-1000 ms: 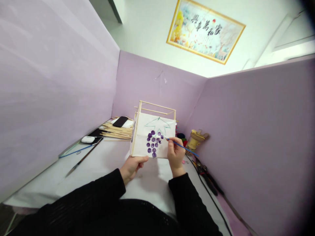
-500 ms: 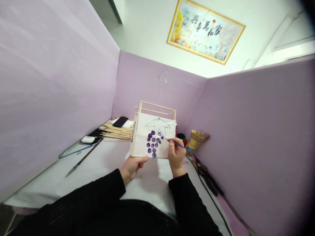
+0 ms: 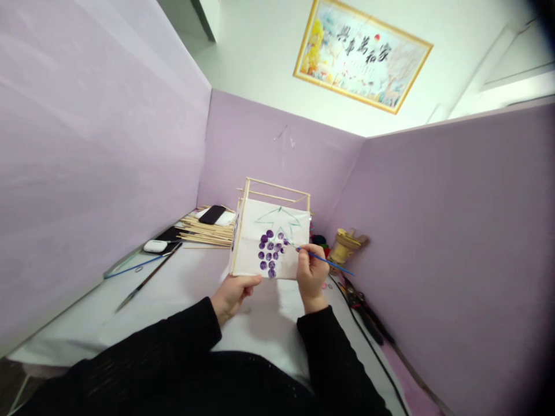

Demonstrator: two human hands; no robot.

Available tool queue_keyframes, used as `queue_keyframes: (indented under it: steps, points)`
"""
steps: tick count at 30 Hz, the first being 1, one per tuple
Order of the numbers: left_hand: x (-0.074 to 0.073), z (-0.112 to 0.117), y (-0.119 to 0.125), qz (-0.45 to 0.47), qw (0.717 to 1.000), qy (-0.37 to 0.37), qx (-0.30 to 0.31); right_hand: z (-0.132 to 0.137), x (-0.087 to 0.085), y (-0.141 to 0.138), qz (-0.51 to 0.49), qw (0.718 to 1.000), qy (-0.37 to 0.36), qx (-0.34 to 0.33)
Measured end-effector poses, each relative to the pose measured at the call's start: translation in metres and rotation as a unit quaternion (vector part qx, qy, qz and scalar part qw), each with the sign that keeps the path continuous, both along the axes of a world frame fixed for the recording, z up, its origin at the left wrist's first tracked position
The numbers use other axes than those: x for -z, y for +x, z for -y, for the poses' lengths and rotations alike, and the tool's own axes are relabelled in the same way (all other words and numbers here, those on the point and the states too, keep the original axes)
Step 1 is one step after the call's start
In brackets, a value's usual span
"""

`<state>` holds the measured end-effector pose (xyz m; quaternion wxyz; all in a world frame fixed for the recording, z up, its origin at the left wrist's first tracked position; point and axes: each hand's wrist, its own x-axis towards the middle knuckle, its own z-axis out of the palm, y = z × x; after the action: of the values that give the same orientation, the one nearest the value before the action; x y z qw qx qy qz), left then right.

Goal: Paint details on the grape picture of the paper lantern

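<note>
A box lantern (image 3: 271,234) of thin wooden sticks and white paper stands on the white table (image 3: 182,289). Its front panel shows purple grapes under a green leaf outline. My left hand (image 3: 232,294) is closed on the lantern's lower left corner. My right hand (image 3: 310,271) pinches a thin blue paintbrush (image 3: 327,263), with the brush tip touching the paper just right of the grapes.
A pile of wooden sticks (image 3: 208,233), a black phone (image 3: 211,214) and a white earbud case (image 3: 155,246) lie at the back left. Two more brushes (image 3: 145,277) lie on the left. A wooden spool (image 3: 342,245) and dark tools (image 3: 362,306) sit on the right. Purple partitions (image 3: 455,242) enclose the table.
My right hand and the brush shifted slightly right and down along the paper. The left hand and lantern stayed still.
</note>
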<state>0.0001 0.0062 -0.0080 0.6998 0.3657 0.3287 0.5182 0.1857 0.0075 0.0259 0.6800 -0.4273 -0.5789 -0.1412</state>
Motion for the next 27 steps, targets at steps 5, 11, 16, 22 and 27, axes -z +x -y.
queue_keyframes:
  steps: [5,11,16,22,27]
  points:
    - [-0.001,0.001,0.000,0.001,1.000,0.000,0.002,0.000,0.001,0.001,-0.003,1.000,0.001,-0.003]
    - [-0.001,0.000,0.000,0.003,1.000,0.000,0.001,0.001,0.003,-0.002,-0.002,1.000,-0.004,-0.021]
    - [-0.003,0.001,-0.001,0.000,1.000,-0.005,-0.002,0.000,-0.004,0.013,-0.070,0.997,0.019,-0.033]
    - [-0.005,0.002,-0.002,0.000,1.000,-0.007,-0.002,-0.025,-0.001,0.094,-0.224,0.954,-0.160,0.121]
    - [-0.004,-0.002,-0.003,0.011,1.000,0.008,0.001,-0.045,0.030,0.106,-0.083,0.924,-0.358,0.107]
